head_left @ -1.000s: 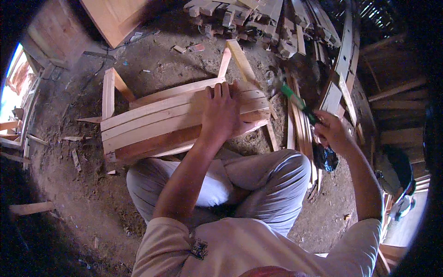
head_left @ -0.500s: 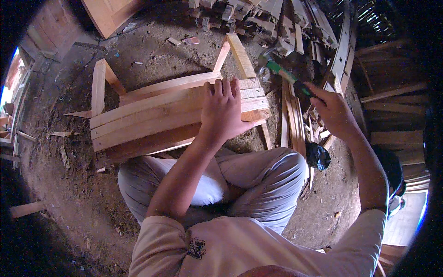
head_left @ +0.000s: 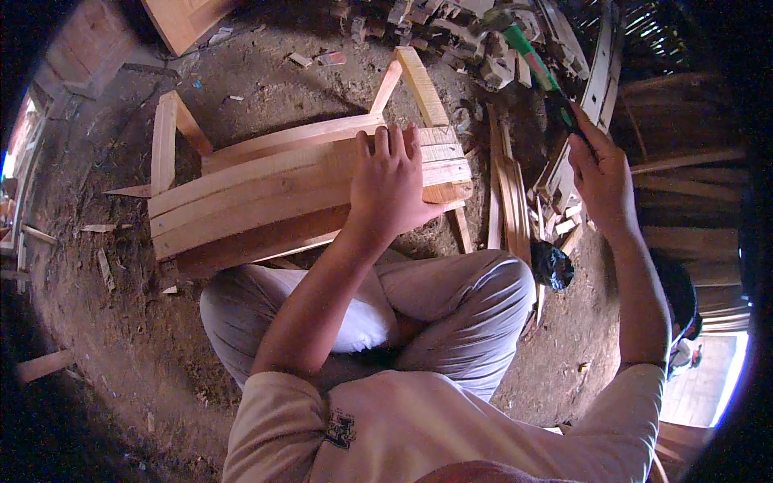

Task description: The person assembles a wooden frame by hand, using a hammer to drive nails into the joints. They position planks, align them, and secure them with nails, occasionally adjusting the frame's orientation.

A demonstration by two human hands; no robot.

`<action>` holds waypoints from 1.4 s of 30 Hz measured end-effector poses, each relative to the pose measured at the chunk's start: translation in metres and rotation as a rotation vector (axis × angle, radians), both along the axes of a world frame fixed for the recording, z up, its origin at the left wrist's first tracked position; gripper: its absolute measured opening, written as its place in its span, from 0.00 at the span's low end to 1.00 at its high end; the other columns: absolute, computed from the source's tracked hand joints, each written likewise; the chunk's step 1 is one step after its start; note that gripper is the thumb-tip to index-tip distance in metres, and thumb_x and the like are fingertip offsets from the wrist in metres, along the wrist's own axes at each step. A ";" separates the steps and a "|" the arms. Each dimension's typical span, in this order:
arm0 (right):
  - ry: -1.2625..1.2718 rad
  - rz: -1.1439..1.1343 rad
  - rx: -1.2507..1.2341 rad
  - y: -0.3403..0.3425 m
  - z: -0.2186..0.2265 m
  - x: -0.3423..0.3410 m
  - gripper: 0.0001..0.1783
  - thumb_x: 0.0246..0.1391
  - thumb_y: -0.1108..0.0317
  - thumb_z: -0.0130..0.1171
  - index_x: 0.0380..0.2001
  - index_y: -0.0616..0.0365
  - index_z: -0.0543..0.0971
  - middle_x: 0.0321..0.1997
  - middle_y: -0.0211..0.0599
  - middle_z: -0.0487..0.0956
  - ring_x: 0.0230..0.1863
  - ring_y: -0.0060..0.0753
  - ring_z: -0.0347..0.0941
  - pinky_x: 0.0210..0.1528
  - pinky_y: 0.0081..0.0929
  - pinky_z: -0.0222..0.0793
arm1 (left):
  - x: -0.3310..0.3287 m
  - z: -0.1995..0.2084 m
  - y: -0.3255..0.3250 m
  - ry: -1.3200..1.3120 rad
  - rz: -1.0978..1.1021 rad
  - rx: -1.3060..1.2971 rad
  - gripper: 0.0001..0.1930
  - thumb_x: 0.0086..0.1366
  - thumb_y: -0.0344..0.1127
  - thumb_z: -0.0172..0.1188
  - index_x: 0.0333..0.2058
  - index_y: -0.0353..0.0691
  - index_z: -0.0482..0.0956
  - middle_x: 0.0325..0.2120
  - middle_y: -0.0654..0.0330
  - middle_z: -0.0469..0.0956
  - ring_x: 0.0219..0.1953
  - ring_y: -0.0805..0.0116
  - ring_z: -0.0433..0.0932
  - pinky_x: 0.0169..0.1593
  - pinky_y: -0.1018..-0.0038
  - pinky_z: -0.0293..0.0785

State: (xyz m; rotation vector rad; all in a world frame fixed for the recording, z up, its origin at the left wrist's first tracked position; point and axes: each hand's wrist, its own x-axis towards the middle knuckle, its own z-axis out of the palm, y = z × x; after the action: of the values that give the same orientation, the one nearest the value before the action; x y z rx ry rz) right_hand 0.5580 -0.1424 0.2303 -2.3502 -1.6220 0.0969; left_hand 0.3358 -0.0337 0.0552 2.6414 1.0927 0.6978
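A low bench-like frame of pale wooden boards (head_left: 266, 181) lies before my crossed legs, tilted, with its leg pieces sticking out on the far side. Across the boards near the frame's right end lies my left hand (head_left: 389, 181), fingers over the far edge and thumb at the near side, steadying it. My right hand (head_left: 600, 165), raised to the right, is closed round the dark grip of a hammer (head_left: 531, 58) with a green handle. The hammer's head is blurred against the wood pile, well away from the frame.
Stacked timber offcuts (head_left: 459, 36) fill the far side. Long strips of wood (head_left: 511, 193) lie right of the frame, with a black plastic bag (head_left: 552, 266) beside my knee. Wood scraps (head_left: 106, 270) litter the dirt floor on the left. A wooden panel (head_left: 187, 20) stands at the far left.
My right hand has swung the hammer up and away from the frame's right end. The left hand keeps its place on the boards; the frame has barely shifted in view.
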 end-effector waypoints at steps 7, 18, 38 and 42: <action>-0.005 0.110 -0.067 0.002 0.007 0.009 0.24 0.66 0.67 0.53 0.65 0.54 0.72 0.53 0.53 0.82 0.52 0.46 0.81 0.57 0.36 0.73 | 0.000 -0.001 0.002 0.005 0.015 0.030 0.63 0.39 0.70 0.73 0.63 0.25 0.62 0.52 0.42 0.69 0.57 0.44 0.68 0.64 0.42 0.60; 0.071 0.051 -0.002 -0.001 0.001 0.011 0.26 0.67 0.68 0.55 0.67 0.50 0.71 0.37 0.40 0.85 0.33 0.21 0.78 0.38 0.32 0.76 | 0.002 -0.006 0.002 -0.032 0.028 0.101 0.63 0.38 0.71 0.73 0.62 0.25 0.63 0.49 0.44 0.70 0.54 0.46 0.69 0.61 0.44 0.63; -0.159 0.123 0.186 -0.004 0.001 -0.003 0.23 0.66 0.66 0.54 0.64 0.45 0.75 0.24 0.46 0.81 0.22 0.42 0.76 0.30 0.41 0.72 | 0.002 -0.004 0.000 -0.034 0.021 0.058 0.62 0.39 0.71 0.73 0.62 0.27 0.62 0.51 0.45 0.70 0.55 0.47 0.69 0.63 0.44 0.62; -0.153 0.058 0.039 -0.012 -0.011 -0.011 0.25 0.68 0.68 0.54 0.67 0.46 0.72 0.23 0.39 0.68 0.23 0.19 0.60 0.25 0.27 0.63 | 0.002 -0.008 0.004 -0.074 0.027 0.107 0.61 0.39 0.70 0.73 0.61 0.25 0.64 0.49 0.45 0.70 0.54 0.48 0.70 0.62 0.46 0.63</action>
State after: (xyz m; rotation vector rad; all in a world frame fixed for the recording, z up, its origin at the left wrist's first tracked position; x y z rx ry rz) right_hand 0.5474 -0.1543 0.2196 -2.3319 -1.7459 -0.1036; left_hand 0.3379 -0.0302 0.0477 2.6690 1.1015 0.8753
